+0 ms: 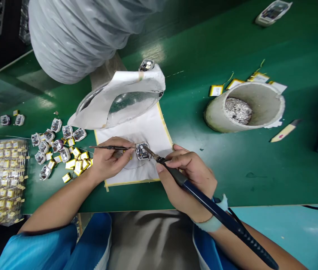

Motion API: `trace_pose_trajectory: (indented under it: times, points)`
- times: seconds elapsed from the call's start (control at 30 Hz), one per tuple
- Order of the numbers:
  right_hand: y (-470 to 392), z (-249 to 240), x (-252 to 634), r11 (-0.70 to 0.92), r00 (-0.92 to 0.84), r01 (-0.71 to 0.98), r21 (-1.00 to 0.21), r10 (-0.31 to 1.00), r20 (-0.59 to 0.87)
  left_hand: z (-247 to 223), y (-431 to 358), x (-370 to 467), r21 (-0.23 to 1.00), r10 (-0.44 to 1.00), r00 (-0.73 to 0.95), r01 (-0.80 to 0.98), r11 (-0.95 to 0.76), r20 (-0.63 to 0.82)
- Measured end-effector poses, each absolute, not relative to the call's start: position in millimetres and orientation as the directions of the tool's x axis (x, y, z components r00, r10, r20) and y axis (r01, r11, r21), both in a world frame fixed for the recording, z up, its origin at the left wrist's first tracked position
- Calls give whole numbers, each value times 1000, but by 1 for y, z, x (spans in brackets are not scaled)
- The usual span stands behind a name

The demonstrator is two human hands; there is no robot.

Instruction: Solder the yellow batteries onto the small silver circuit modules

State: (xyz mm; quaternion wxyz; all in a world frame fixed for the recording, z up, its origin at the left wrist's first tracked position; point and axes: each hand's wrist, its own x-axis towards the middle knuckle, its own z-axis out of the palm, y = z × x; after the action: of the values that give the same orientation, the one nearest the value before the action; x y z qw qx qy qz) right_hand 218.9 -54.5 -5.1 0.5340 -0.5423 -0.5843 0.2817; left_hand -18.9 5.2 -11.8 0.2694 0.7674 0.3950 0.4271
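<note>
On a white sheet (154,129) edged with yellow tape lies a small device housing with a circuit board (142,151). My left hand (110,159) pinches dark tweezers (98,147), whose tips reach the housing's left side. Fingers of my right hand (194,183) wrap round a dark blue soldering iron (206,202). Its tip is at the board's upper right; whether it touches, I cannot tell. A yellow-edged battery (127,154) is partly hidden by my left fingers, and a thin wire curves below the housing.
Left are several device housings (44,147), loose batteries (78,167) and a plastic tray of batteries (3,176). A clear-windowed hood (136,101) on a grey duct (71,41) overhangs the sheet. Right stand a cup with metallic scraps (213,116) and a knife (284,133).
</note>
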Motion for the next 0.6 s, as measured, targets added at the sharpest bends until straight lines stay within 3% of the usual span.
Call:
trace_pose_trajectory:
  times: [0.2,0.6]
  points:
    - [-53,-4,219,277,121,366,-888,932,341,-11,5,-17,720,865,322,482,-499,384]
    - [-54,-5,217,287,102,384,-877,932,349,-9,6,-14,708,842,332,456,-539,426]
